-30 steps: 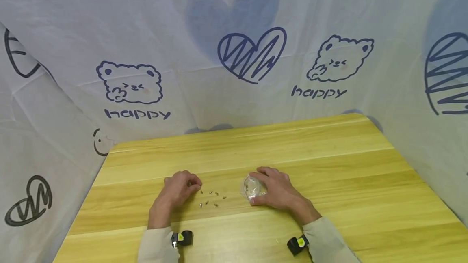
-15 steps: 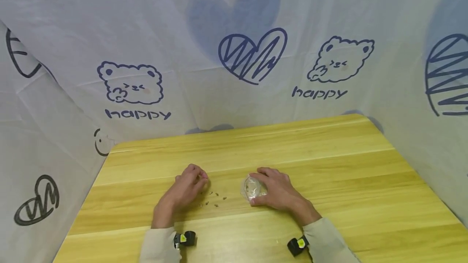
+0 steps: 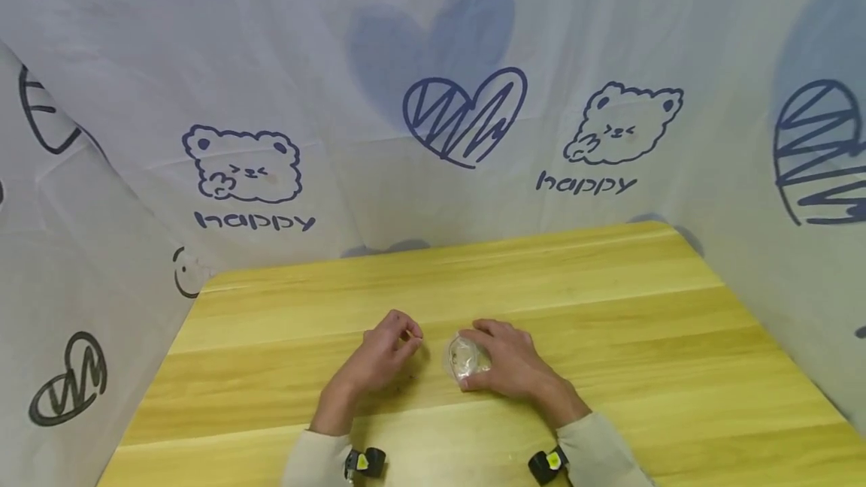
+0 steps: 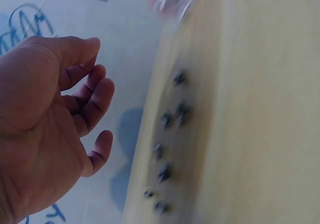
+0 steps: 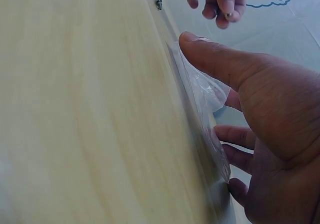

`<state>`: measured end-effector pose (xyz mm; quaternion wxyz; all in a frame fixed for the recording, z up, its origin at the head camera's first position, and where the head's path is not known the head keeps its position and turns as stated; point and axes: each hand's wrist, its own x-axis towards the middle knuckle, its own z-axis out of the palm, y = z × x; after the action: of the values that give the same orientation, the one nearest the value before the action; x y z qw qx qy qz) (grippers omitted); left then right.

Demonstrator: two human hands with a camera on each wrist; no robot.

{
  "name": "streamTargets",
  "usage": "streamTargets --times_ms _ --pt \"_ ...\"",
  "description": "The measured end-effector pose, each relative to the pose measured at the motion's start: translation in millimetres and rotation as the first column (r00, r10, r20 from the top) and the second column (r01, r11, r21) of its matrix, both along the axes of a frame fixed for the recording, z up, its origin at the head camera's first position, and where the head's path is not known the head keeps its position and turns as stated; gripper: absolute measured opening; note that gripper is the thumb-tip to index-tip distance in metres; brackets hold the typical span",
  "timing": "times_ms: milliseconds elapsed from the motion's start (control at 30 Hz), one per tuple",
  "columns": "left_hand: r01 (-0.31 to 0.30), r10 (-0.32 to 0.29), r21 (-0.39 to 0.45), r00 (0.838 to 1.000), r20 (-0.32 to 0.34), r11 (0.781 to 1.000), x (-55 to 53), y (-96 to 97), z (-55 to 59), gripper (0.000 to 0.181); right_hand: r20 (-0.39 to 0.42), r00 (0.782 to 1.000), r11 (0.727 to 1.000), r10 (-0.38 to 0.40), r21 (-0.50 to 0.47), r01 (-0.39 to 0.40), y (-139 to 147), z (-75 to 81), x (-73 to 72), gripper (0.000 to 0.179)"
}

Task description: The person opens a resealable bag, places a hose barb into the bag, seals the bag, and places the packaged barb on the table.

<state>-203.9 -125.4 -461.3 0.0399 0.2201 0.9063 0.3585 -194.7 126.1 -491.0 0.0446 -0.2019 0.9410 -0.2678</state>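
Note:
My left hand (image 3: 380,358) is raised over the table, its thumb and fingertips pinching a small screw-like metal piece (image 5: 229,15). In the left wrist view the fingertips hide that piece. My right hand (image 3: 512,364) grips a clear plastic bag (image 3: 464,358) by its sides, thumb near and fingers far, with its rounded mouth toward the left hand. Tiny pieces show inside the bag, too small to make out. Several similar dark metal pieces (image 4: 165,172) lie loose below the left hand, blurred; in the head view that hand covers most of them.
The wood-grain table (image 3: 575,291) reaches back to a pale cloth (image 3: 325,81) printed with hearts and bears, which also hangs at both sides. A black wrist camera (image 3: 368,462) is strapped at the left cuff, another wrist camera (image 3: 544,466) at the right.
From beside the loose pieces my left hand has lifted and moved right, toward the bag, with a piece pinched. The right hand keeps hold of the bag. The head view has tilted slightly.

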Motion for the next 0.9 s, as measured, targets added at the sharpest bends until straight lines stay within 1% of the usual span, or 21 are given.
streamTargets --times_ms 67,167,233,333,467,600,667,733,800,900 --pt "0.024 -0.024 -0.015 0.999 -0.022 1.0 2.4 7.3 -3.3 0.005 -0.003 1.0 1.0 0.003 -0.002 -0.003 0 -1.6 0.4 0.077" --pt "0.063 -0.067 -0.064 0.996 -0.056 0.996 5.3 18.5 -6.9 0.006 -0.013 1.0 1.0 0.005 -0.001 -0.005 -1 -3.0 0.9 0.077" --pt "0.088 -0.095 -0.095 0.993 -0.064 0.992 6.5 25.7 -7.8 0.007 -0.019 1.0 1.0 0.005 -0.003 -0.005 -1 -3.0 1.0 0.077" --pt "0.111 -0.122 -0.138 0.99 -0.076 0.984 7.5 35.7 -8.1 0.008 -0.017 1.0 1.0 0.007 -0.002 -0.007 -1 -2.7 1.4 0.076" --pt "0.112 -0.13 -0.198 0.988 -0.081 0.974 7.6 47.7 -10.2 0.01 -0.013 1.0 1.0 0.011 -0.002 -0.011 -1 -3.3 1.5 0.074" --pt "0.097 -0.118 -0.242 0.99 -0.077 0.965 8.6 54.5 -13.8 0.011 -0.029 0.999 1.0 0.021 -0.008 -0.021 -1 -4.2 1.3 0.073" --pt "0.094 -0.114 -0.245 0.991 -0.068 0.965 9.2 55.5 -14.2 0.011 -0.032 0.999 1.0 0.022 -0.009 -0.022 -1 -4.4 1.4 0.073" --pt "0.089 -0.104 -0.228 0.993 -0.055 0.969 9.7 54.9 -13.0 0.011 -0.032 0.999 1.0 0.02 -0.007 -0.02 -1 -4.2 1.5 0.073" --pt "0.084 -0.095 -0.201 0.994 -0.047 0.976 9.5 52.0 -11.4 0.012 -0.033 0.999 1.0 0.016 -0.003 -0.016 0 -4.0 1.5 0.073" --pt "0.068 -0.074 -0.15 0.997 -0.029 0.986 9.7 42.6 -8.0 0.016 -0.027 1.0 1.0 0.014 0.0 -0.014 0 -3.4 1.2 0.074"
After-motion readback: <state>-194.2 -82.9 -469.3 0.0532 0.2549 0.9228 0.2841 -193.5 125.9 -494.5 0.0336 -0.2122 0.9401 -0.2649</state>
